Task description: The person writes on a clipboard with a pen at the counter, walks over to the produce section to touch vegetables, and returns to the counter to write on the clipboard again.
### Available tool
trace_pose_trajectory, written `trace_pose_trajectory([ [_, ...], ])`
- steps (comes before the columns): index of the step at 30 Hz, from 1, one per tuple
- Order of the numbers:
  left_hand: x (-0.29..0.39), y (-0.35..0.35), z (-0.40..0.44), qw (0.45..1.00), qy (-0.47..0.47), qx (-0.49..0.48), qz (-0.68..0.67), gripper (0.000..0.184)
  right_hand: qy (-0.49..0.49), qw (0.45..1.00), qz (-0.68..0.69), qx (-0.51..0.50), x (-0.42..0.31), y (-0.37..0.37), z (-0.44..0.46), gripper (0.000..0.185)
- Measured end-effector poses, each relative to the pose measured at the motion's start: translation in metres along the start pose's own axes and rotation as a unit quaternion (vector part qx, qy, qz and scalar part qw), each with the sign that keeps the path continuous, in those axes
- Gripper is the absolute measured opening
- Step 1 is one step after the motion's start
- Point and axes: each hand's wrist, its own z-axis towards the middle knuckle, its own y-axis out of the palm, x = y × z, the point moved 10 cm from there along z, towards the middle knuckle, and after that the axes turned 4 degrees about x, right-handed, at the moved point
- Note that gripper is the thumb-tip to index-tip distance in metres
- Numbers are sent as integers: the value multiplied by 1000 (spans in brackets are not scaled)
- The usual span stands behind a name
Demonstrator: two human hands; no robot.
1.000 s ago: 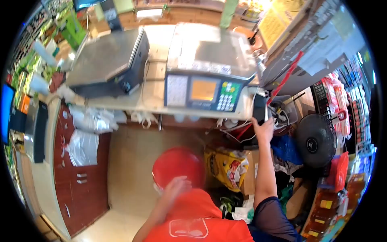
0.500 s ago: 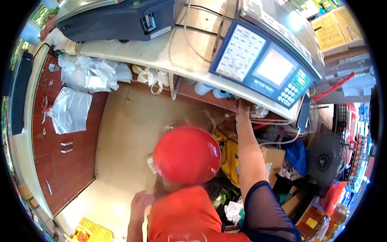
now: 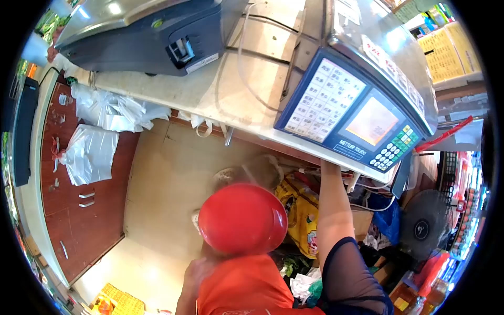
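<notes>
My right forearm (image 3: 335, 202) reaches under the counter (image 3: 210, 100), below the blue weighing scale (image 3: 349, 113). The counter's edge hides that hand, so anything it touches is out of sight. My left hand (image 3: 197, 272) hangs low beside the orange apron (image 3: 244, 286), smeared by motion, with nothing visible in it. A glossy red round shape (image 3: 242, 219) covers the middle of the view, in front of my body.
White plastic bags (image 3: 92, 155) hang on a red-brown cabinet (image 3: 79, 210) at left. A dark machine (image 3: 147, 42) stands on the counter. At right are a yellow printed bag (image 3: 300, 207), a black fan (image 3: 424, 223) and loose cables.
My right hand has gone deeper under the counter, out of view. The left hand has shifted slightly right and down, toward the apron. The view has moved a little.
</notes>
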Motion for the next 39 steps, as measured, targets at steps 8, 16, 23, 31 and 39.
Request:
trace_pose_trajectory([
  [8,47,39,-6,997,43,-60,28,34,8,998,9,-59,18,-50,-101,16],
  [16,58,78,-17,987,74,-129,57,33,72,965,-212,-136,27,-110,-272,36],
  [23,126,83,-42,960,86,-182,-194,50,219,869,-363,-255,26,-162,-395,45],
  [31,111,-38,-64,977,155,-15,-146,47,273,702,-473,-457,49,-107,-512,43],
  [39,141,-192,-151,895,286,40,-340,48,148,216,-602,-754,29,-125,-647,49],
])
